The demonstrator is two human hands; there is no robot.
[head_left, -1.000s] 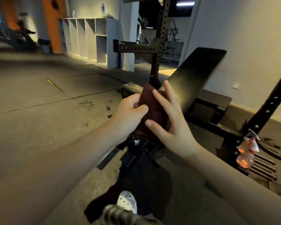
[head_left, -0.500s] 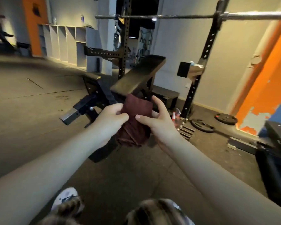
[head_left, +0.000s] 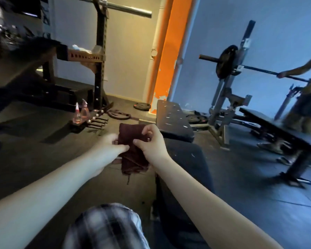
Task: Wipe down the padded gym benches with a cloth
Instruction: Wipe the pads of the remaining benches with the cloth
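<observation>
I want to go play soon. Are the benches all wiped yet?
No bench looks wiped. The left hand and right hand pinch the dark red cloth, off any pad. The scuffed black padded bench ahead and the black bench at right need wiping.

1. The left forearm (head_left: 48, 191) and the right forearm (head_left: 196, 191) are bare along all of their visible length, from the near edge out to the wrists.
2. The left hand (head_left: 109, 146) and the right hand (head_left: 152, 143) are bare too. The left one is smeared by blur, so its fingers show little detail.
3. A plain thumbnail (head_left: 135, 141) shows on the right hand.
4. Near, at the bottom middle, a plaid garment (head_left: 106, 229) lies over a rounded shape like a knee. Its checks are pale grey and near-black. It is too blurred to tell shorts from trousers.
</observation>
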